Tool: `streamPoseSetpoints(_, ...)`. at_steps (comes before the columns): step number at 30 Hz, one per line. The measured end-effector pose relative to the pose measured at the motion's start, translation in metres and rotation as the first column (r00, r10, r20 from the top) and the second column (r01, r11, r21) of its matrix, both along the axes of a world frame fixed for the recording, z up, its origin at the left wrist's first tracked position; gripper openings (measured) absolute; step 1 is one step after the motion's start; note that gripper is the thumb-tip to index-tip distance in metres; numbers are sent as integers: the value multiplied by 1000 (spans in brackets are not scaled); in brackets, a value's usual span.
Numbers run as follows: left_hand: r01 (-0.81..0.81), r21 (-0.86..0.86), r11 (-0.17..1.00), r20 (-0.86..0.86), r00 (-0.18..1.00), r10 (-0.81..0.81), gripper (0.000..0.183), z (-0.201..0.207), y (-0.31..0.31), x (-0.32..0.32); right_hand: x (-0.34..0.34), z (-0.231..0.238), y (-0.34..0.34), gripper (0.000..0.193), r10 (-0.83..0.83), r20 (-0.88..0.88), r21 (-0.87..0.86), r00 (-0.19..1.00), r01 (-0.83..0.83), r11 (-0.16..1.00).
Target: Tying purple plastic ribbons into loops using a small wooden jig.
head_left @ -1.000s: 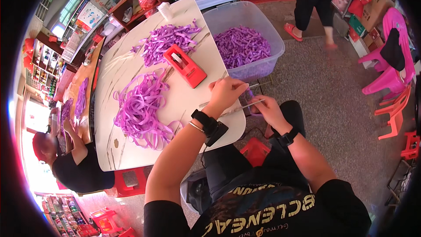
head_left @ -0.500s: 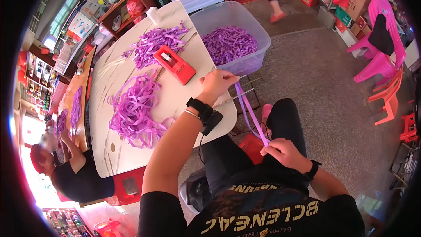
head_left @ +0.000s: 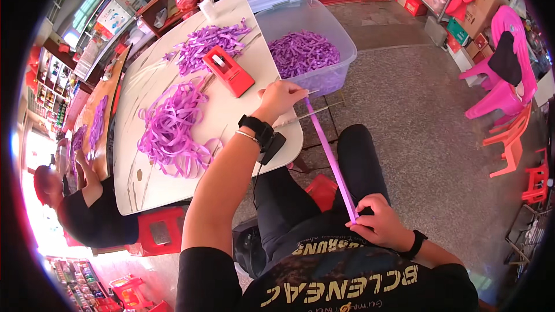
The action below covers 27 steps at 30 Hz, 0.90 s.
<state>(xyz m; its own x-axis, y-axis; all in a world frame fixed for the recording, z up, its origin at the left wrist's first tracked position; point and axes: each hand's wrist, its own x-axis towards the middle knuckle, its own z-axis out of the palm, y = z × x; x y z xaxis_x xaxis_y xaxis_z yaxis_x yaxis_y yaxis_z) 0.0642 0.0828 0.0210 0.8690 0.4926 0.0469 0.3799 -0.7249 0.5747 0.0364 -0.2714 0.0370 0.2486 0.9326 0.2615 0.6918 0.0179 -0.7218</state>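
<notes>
A purple ribbon [head_left: 328, 153] runs taut and straight between my two hands. My left hand [head_left: 281, 98] pinches its far end, beside thin metal rods [head_left: 315, 114] that jut out past the table's right edge. Down by my lap, my right hand [head_left: 378, 221] is closed on the ribbon's near end. Left of my left hand, a red tape dispenser [head_left: 229, 72] lies on the white table [head_left: 191, 196]. A loose tangle of long purple ribbon [head_left: 173, 127] and a pile of shorter purple pieces [head_left: 211, 46] lie there too.
A clear plastic bin [head_left: 341, 40] holding many purple ribbon pieces stands by the table's far right corner. Another person [head_left: 95, 214] sits at the left by a wooden table [head_left: 107, 121]. Pink [head_left: 497, 95] and orange chairs [head_left: 511, 138] stand at the right.
My right hand has drawn back toward my body. The ribbon, earlier seen as two separate strands, is now one taut line. A person's feet at the back have shifted.
</notes>
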Motion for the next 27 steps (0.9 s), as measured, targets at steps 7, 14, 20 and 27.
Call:
streamPoseSetpoints(7, -3, 13, 1000, -2, 1000, 3, 23, 5, -5, -1, 3, -19, -6, 12, 30, -286, -138, 958, -72, 988)
streamPoseSetpoints(14, -3, 19, 1000, -76, 997, 4, 26, 10, -6, -1, 8, -30, -7, 14, 43, -775, -135, 630, -233, 963)
streamPoseSetpoints(20, 10, 11, 1000, -90, 996, -9, 30, 8, -4, -1, 8, -29, -4, 16, 67, -774, -145, 630, -279, 949)
streamPoseSetpoints(27, -11, 21, 1000, -105, 994, 14, 31, 11, -6, 0, 13, -2, -7, 14, 72, -673, -144, 736, -226, 963)
